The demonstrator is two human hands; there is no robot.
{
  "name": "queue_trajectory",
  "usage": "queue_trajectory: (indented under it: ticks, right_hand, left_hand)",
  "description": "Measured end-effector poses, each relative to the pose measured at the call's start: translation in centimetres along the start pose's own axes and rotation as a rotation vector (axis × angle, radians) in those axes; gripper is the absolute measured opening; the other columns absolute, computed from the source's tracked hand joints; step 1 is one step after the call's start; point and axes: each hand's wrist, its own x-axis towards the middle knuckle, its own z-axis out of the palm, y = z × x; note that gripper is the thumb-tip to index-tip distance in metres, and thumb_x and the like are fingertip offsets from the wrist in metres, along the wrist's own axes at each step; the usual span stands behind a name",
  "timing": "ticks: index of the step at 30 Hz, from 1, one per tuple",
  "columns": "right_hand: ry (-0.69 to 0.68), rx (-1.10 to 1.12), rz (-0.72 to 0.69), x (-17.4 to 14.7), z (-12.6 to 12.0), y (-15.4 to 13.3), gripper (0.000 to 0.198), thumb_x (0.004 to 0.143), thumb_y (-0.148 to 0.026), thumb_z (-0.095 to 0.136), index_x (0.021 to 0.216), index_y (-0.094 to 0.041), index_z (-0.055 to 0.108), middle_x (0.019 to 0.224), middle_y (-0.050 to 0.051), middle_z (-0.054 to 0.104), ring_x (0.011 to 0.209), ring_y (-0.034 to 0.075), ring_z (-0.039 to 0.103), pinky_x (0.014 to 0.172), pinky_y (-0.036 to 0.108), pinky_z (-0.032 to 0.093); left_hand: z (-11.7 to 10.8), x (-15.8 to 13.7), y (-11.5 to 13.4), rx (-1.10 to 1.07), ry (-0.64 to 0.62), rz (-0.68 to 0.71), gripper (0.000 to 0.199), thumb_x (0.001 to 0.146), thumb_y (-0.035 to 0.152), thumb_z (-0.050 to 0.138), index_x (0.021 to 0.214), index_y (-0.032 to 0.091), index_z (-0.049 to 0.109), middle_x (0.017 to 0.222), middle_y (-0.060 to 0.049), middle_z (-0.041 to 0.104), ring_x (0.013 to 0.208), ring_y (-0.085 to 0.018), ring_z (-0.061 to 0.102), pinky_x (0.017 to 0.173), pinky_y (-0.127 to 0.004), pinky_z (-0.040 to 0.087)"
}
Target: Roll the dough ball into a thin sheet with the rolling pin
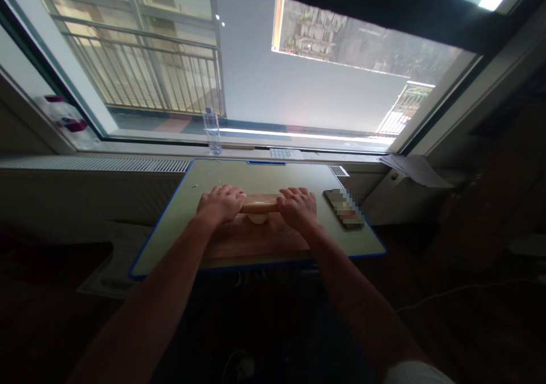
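Note:
A wooden rolling pin (pixel 260 207) lies crosswise over a small pale piece of dough (pixel 257 219), which shows mostly on the near side of the pin. Gripping the pin's left end is my left hand (pixel 222 203), its fingers curled over the wood. My right hand (pixel 298 205) is closed around the right end in the same way. Under the dough lies a brown wooden board (pixel 260 242), partly covered by my hands and forearms.
The board rests on a pale green table (pixel 170 233) with a blue edge. A phone (pixel 343 209) lies at the table's right. Beyond the table, a clear plastic bottle (pixel 212 131) stands on the windowsill, with papers (pixel 413 169) at the right.

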Motion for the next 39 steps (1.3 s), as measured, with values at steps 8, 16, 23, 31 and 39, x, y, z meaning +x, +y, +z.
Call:
queue_trajectory:
  ticks: [8, 16, 23, 31, 39]
  right_hand:
    - [0.117, 0.109, -0.007, -2.4, 1.0, 0.0, 0.039, 0.112, -0.037, 0.040, 0.124, -0.028, 0.076, 0.134, 0.004, 0.073, 0.127, 0.026, 0.053, 0.110, 0.040, 0.034]
    - [0.135, 0.158, 0.023, -3.8, 1.6, 0.1, 0.038, 0.113, -0.039, 0.043, 0.130, -0.028, 0.076, 0.148, 0.003, 0.067, 0.140, 0.027, 0.047, 0.119, 0.041, 0.028]
    - [0.139, 0.197, 0.007, -5.4, 2.1, 0.5, 0.040, 0.115, -0.041, 0.041, 0.118, -0.026, 0.078, 0.140, 0.005, 0.071, 0.139, 0.025, 0.048, 0.120, 0.041, 0.028]
    - [0.140, 0.112, 0.028, -3.5, 0.0, 0.3, 0.060, 0.116, -0.053, 0.033, 0.096, -0.022, 0.080, 0.120, 0.010, 0.077, 0.124, 0.027, 0.055, 0.112, 0.042, 0.033]
    - [-0.119, 0.011, 0.019, 1.2, -0.9, 0.6, 0.043, 0.111, -0.038, 0.038, 0.117, -0.019, 0.076, 0.127, 0.016, 0.073, 0.124, 0.033, 0.056, 0.104, 0.051, 0.042]
  left_hand:
    - [0.6, -3.2, 0.8, 0.026, 0.150, 0.012, 0.053, 0.108, 0.047, 0.032, 0.143, 0.030, 0.069, 0.151, -0.008, 0.066, 0.135, -0.032, 0.058, 0.115, -0.050, 0.044]
    - [0.8, -5.2, 1.4, 0.050, 0.266, 0.029, 0.051, 0.109, 0.045, 0.033, 0.133, 0.027, 0.074, 0.145, -0.010, 0.070, 0.130, -0.032, 0.061, 0.108, -0.049, 0.044]
    - [1.1, -6.0, 1.8, 0.043, 0.368, 0.006, 0.049, 0.108, 0.045, 0.032, 0.095, 0.022, 0.074, 0.111, -0.014, 0.078, 0.111, -0.033, 0.067, 0.092, -0.048, 0.044]
    - [-0.6, -4.5, 2.6, -0.033, 0.355, -0.042, 0.071, 0.108, 0.060, 0.022, 0.090, 0.021, 0.079, 0.102, -0.015, 0.081, 0.103, -0.035, 0.073, 0.089, -0.048, 0.047]
    - [-1.0, -0.5, 2.1, -0.002, 0.080, -0.119, 0.060, 0.105, 0.048, 0.025, 0.119, 0.022, 0.077, 0.125, -0.017, 0.079, 0.120, -0.036, 0.071, 0.101, -0.053, 0.050]
